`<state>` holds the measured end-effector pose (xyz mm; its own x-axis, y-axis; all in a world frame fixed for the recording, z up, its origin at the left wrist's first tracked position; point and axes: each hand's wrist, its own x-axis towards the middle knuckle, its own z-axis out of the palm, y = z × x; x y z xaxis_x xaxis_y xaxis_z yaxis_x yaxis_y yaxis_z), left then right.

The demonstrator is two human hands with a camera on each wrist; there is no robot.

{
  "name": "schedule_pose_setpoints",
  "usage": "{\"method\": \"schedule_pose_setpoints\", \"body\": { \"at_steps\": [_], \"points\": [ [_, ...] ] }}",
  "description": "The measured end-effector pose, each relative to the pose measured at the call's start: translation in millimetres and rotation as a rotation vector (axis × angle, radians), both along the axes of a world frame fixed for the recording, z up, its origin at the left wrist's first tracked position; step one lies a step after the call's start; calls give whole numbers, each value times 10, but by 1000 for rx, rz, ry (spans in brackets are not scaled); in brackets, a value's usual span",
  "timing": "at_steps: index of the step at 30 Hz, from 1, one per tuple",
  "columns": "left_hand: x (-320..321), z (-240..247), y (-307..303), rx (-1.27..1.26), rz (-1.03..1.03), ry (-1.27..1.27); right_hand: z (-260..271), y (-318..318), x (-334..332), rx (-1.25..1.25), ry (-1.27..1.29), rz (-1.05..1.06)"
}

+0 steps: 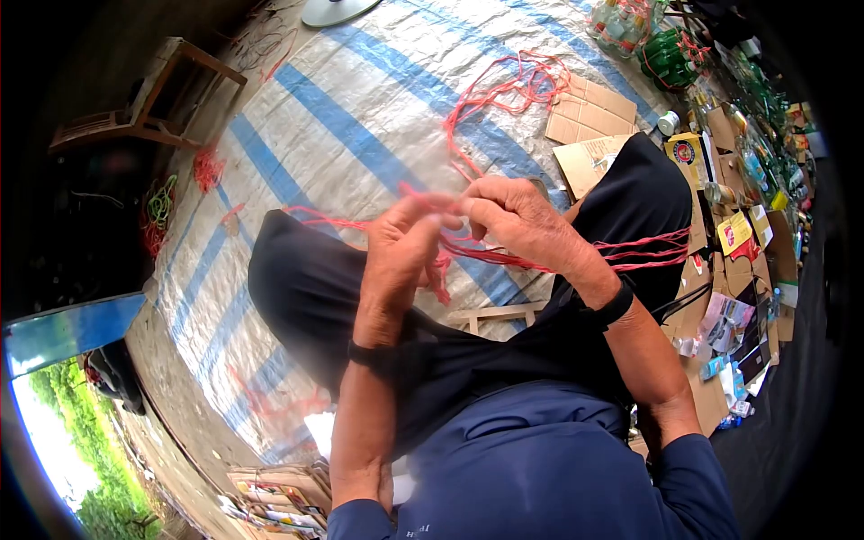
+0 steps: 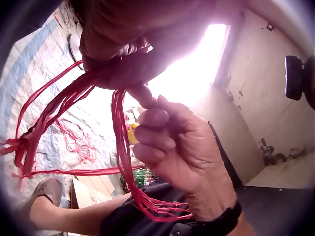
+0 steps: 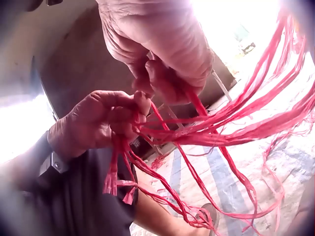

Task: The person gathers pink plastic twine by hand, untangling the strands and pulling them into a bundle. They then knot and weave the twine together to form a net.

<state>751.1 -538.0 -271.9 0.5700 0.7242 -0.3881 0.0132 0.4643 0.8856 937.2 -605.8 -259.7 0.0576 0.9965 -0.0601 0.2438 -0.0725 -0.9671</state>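
Note:
A bundle of thin red plastic twine (image 1: 490,256) stretches across between the person's knees. The left hand (image 1: 396,238) grips the bundle, and short cut-looking ends (image 3: 110,182) hang below its fingers in the right wrist view. Close against it, the right hand (image 1: 526,220) pinches a strand between thumb and curled fingers, the fingertips of both hands meeting. Loose strands (image 2: 123,137) droop from the left hand in the left wrist view. Other strands (image 3: 236,123) run off to the right in the right wrist view. The pinched spot itself is mostly hidden by fingers.
A striped tarp (image 1: 360,135) covers the floor, with a loose tangle of twine (image 1: 517,85) on it. Cardboard pieces (image 1: 589,108) lie beyond the right knee. Bottles, including a green bundle (image 1: 670,58), and packaging crowd the right. A wooden chair (image 1: 171,94) stands at left.

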Motion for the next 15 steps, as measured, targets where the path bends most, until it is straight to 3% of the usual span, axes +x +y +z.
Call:
{"method": "schedule_pose_setpoints", "body": {
  "at_steps": [2, 8, 15],
  "points": [
    [38, -18, -33, 47, 35, 8, 48, -4, 17, -179, 192, 0],
    [16, -81, -51, 144, 76, 66, 45, -77, 101, -401, 493, 76],
    [14, 23, -69, 129, 45, 100, -98, -67, -33, -478, 436, 94]
  ]
}}
